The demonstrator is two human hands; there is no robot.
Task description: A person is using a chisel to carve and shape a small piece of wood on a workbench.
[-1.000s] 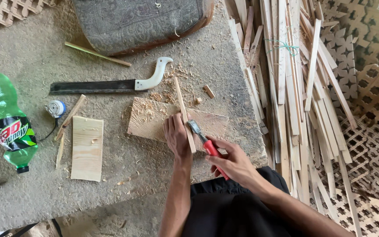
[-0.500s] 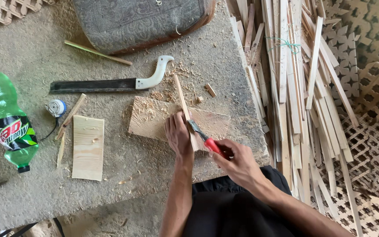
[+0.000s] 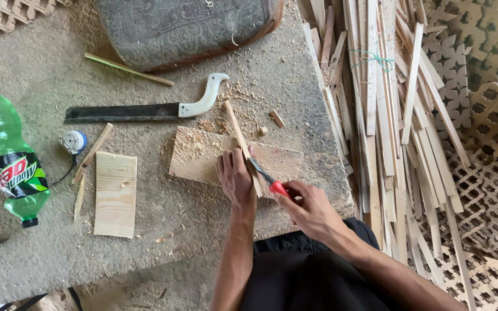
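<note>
The head camera looks down on a dusty concrete slab (image 3: 41,63) with a dark cushion (image 3: 185,26) at its far edge and a heap of thin wooden slats (image 3: 387,115) along the right side. Near the middle lies a flat wooden board (image 3: 203,155) strewn with shavings, and on it rests a narrow wooden strip (image 3: 238,132), angled away from the person. The left hand (image 3: 234,178) presses down on the strip with fingers closed flat over it, pinning it to the board. The right hand (image 3: 312,210) is clamped around the red handle of a small knife (image 3: 267,177), its blade laid against the strip just beside the left fingers. To shave cleanly, it seems wise to keep the blade shallow, stroke with the grain, and hold the pinning fingers clear of the edge. Further left lie a long machete (image 3: 139,109) with a white handle, a smaller plank (image 3: 115,193), a green plastic bottle (image 3: 4,150) and a little tape measure (image 3: 74,141).
</note>
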